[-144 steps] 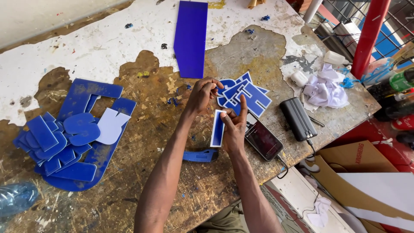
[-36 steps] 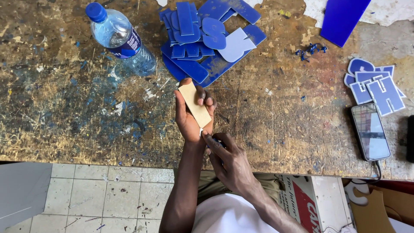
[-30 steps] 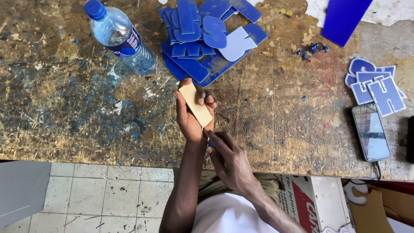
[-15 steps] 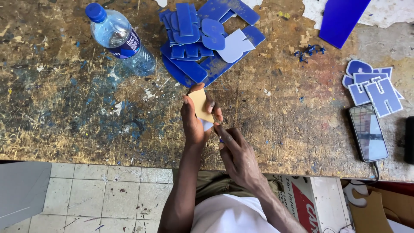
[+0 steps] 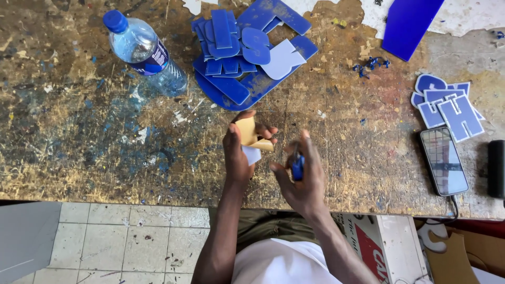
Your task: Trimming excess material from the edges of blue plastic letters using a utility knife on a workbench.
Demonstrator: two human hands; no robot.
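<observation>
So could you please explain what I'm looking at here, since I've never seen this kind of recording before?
There is no machine: a person wears a camera on the head, so the single view looks straight down at their own two bare hands over a worn, paint-stained workbench. The left hand holds a small tan and white piece, apparently with backing paper partly peeled. The right hand grips a small blue object, blurred, so I cannot tell what it is. On the bench lie a water bottle, a pile of blue cut-out shapes, a blue sheet, blue-and-white letters and a phone. Tiled floor shows below.
</observation>
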